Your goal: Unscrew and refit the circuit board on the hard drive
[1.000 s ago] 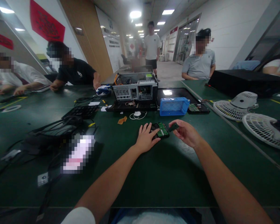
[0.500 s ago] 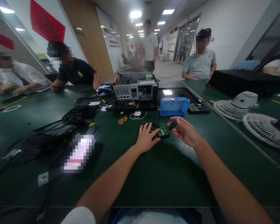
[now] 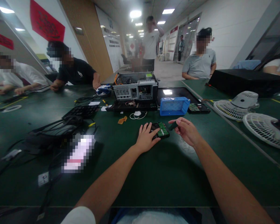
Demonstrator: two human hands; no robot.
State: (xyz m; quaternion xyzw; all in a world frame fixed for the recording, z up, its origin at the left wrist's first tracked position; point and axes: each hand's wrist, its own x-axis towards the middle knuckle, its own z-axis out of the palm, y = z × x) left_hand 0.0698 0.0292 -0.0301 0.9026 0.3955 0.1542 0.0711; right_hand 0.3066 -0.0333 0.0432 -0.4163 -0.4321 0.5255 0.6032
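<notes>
On the green table in front of me lies a hard drive [image 3: 162, 130], its green circuit board facing up. My left hand [image 3: 146, 137] rests on the left part of the drive, fingers spread and hiding that side. Just off the drive's right edge, my right hand [image 3: 186, 130] pinches a small dark green piece [image 3: 173, 125] between thumb and fingers. Its exact kind is too small and dark to make out; it is held above the table, apart from the drive.
An opened computer case [image 3: 135, 90] stands beyond the drive, beside a blue plastic bin [image 3: 174, 106]. Another circuit-board device [image 3: 198, 108] sits right of the bin, near white fan parts [image 3: 233, 107]. Black cables and straps [image 3: 53, 133] and a lit phone [image 3: 78, 154] lie left. Co-workers sit around the table.
My right hand has turned slightly, and the dark green piece now tilts differently in its fingers. The left hand and hard drive have stayed put. A standing person behind has raised an arm.
</notes>
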